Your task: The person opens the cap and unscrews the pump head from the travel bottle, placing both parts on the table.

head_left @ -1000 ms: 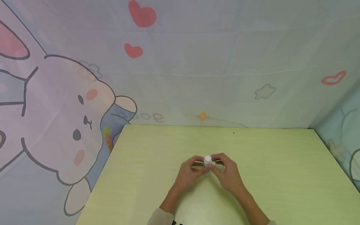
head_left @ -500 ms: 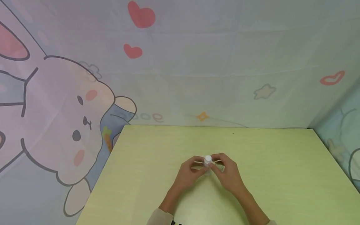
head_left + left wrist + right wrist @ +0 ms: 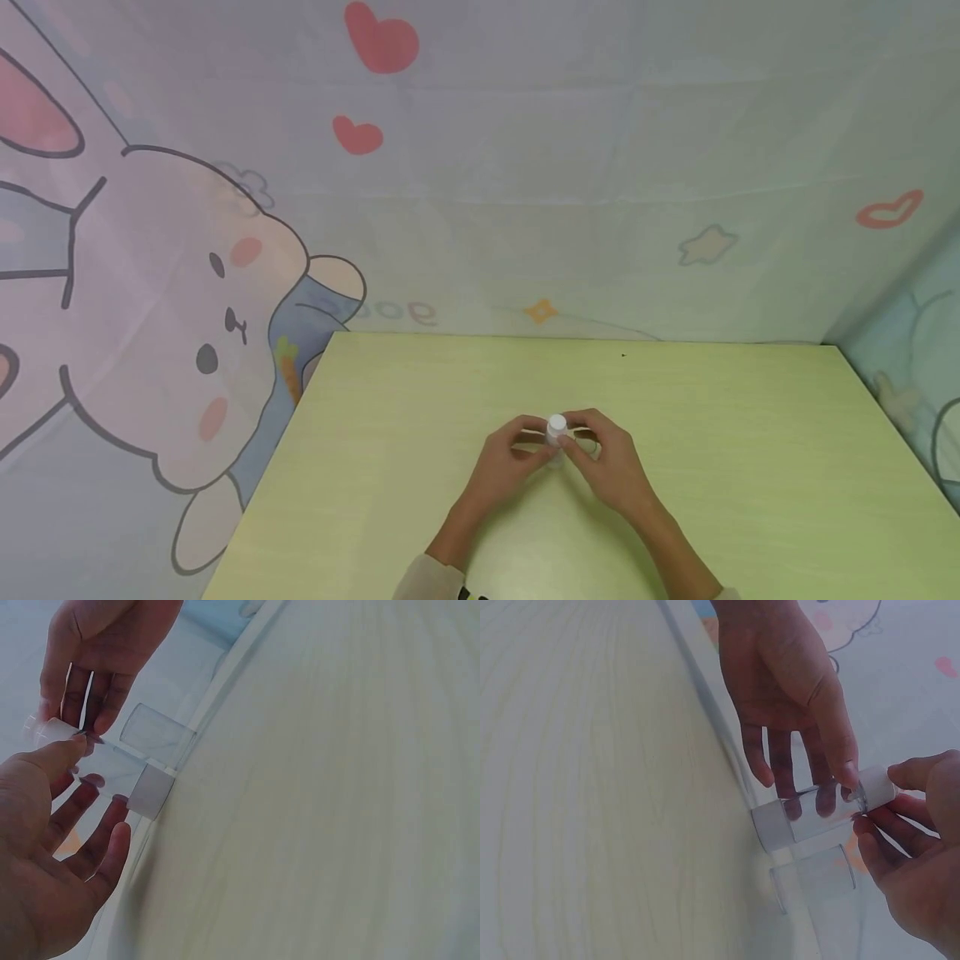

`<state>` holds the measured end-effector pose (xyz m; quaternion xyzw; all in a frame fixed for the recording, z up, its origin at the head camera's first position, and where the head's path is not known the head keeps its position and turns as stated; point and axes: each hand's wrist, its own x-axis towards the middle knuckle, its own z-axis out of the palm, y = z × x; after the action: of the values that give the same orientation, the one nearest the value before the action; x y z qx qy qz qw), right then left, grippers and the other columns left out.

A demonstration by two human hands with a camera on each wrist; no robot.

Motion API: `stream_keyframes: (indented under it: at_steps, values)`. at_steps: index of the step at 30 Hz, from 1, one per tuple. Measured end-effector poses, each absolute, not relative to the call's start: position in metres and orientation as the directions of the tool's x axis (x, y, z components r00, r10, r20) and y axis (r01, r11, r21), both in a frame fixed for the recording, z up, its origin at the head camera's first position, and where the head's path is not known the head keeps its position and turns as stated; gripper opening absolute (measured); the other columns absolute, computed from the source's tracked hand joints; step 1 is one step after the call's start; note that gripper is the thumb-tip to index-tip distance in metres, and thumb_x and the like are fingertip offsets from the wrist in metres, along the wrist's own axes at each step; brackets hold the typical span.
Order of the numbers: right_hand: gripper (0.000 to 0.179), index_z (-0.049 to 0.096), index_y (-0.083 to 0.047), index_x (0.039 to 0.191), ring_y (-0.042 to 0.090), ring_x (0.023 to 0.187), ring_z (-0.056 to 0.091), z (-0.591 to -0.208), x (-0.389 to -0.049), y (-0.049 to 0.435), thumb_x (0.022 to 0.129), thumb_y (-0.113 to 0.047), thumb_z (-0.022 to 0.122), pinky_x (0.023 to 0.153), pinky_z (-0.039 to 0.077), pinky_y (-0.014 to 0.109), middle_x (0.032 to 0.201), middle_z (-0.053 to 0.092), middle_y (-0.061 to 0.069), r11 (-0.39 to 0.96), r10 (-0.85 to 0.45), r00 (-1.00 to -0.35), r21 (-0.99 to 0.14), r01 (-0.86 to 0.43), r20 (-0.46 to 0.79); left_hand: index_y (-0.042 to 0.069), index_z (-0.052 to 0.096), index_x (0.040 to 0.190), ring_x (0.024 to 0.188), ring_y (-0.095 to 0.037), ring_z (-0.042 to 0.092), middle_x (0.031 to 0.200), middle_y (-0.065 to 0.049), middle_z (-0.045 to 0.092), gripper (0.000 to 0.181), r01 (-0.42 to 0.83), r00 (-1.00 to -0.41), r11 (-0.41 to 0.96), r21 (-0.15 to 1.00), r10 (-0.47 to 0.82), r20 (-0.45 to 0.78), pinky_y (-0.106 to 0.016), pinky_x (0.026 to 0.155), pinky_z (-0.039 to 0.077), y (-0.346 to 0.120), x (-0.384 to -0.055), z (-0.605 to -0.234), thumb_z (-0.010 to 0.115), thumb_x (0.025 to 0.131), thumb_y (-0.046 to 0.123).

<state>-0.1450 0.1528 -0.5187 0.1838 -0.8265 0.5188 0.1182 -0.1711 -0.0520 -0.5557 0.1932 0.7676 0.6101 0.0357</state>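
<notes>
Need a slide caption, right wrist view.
Left hand grips a clear bottle; right hand holds it at the white cap; a clear cylinder stands alongside.

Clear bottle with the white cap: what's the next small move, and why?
Probably a gentle twist of the white cap with the right hand: its fingers touch the cap, while the left hand grips the clear bottle, whose base appears to rest on the table.

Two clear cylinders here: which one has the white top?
The upright bottle held between the left hand and right hand; the other cylinder, beside it, shows no white.
</notes>
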Motion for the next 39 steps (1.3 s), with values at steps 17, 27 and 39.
stream_keyframes:
  at_steps: [17,27,39]
  values:
    - [0.026,0.070,-0.011,0.121,0.021,0.109,0.067,-0.5204,-0.1447,0.1500,0.097,-0.015,0.080,0.098,0.057,0.051,0.117,0.072,-0.002,0.354,-0.123,-0.917,-0.847,-0.397,0.379,0.028,0.071,0.126,0.118,-0.022,0.070,0.128,0.008,0.071,0.028,0.248,-0.926,0.187,0.950,0.335,0.176,-0.033,0.092,0.060,-0.0508,-0.1712,-0.5546,0.078,0.100,0.033]
    - [0.027,0.070,-0.010,0.122,0.022,0.110,0.067,-0.5167,-0.1442,0.1510,0.097,-0.010,0.079,0.096,0.058,0.053,0.119,0.072,0.000,0.377,-0.149,-0.914,-0.833,-0.406,0.378,0.027,0.071,0.125,0.117,-0.023,0.070,0.126,0.006,0.072,0.027,0.251,-0.927,0.186,0.950,0.329,0.181,-0.034,0.091,0.060,-0.0502,-0.1716,-0.5551,0.078,0.099,0.031]
    - [0.027,0.071,-0.010,0.124,0.023,0.110,0.067,-0.5194,-0.1452,0.1525,0.098,-0.010,0.078,0.096,0.058,0.052,0.122,0.072,0.000,0.379,-0.164,-0.904,-0.820,-0.428,0.395,0.027,0.071,0.126,0.117,-0.021,0.070,0.127,0.008,0.071,0.029,0.244,-0.927,0.179,0.953,0.332,0.175,-0.032,0.090,0.060,-0.0507,-0.1717,-0.5555,0.079,0.098,0.032]
